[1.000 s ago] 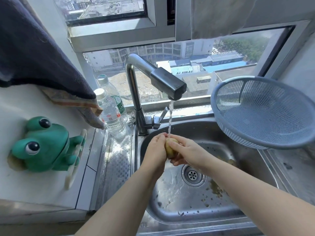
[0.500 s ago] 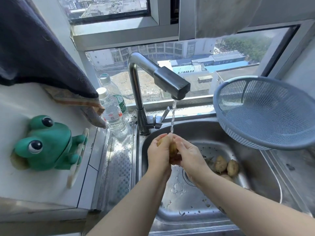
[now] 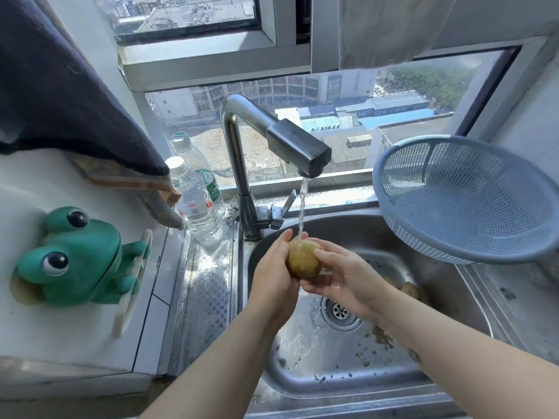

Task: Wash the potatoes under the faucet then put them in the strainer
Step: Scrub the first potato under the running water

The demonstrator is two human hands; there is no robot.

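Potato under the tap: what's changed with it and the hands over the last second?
The hands have opened out: earlier they covered most of the potato, now its front shows. The right hand has shifted lower, cradling it from beneath, thumb on its side; the left hand holds its left side. Unchanged: water from the faucet runs onto it, and the strainer stays empty.

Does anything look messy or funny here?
Yes. Brown bits are scattered over the sink bottom beside the drain, likely washed-off dirt. The blue strainer also sits tilted at the sink's back corner.
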